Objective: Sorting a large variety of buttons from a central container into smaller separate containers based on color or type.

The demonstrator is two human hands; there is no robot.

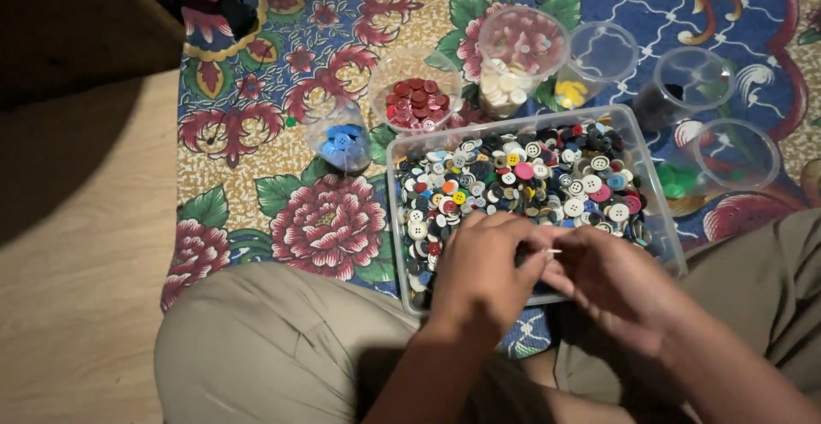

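Note:
A clear plastic tub [395,152] full of mixed coloured buttons [522,176] lies on a flowered mat in front of my crossed legs. My left hand [479,270] hovers over the tub's near edge with its fingers curled. My right hand [611,283] meets it from the right. A small white button [553,251] shows edge-on between the fingertips of the two hands; which hand pinches it is hard to tell.
Behind the tub stand clear cups: blue buttons [342,140], red buttons [416,101], white buttons [506,84], yellow buttons [571,92], a dark-filled cup [684,82] and green buttons [680,177]. Wooden floor [77,261] lies left of the mat.

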